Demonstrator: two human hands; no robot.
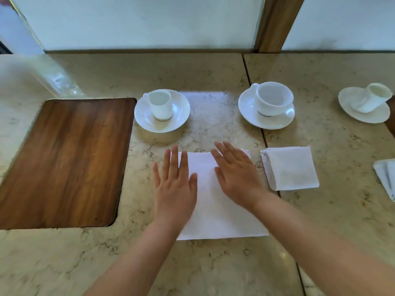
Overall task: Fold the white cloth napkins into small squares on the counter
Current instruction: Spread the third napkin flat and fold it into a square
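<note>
Pressing flat on a white napkin (213,201), both hands lie open with straight fingers and hold nothing. The left hand (174,186) covers the napkin's left edge; the right hand (237,176) rests near its upper right corner. The napkin lies on the marble worktop (213,270) in front of the person, still a large rectangle. A folded square (289,168) sits just to its right. Likely risk: smoothing unevenly could skew the layers, leaving a crooked square. A wide sweep of the right hand might also nudge the folded square or the cup (274,98) behind it.
</note>
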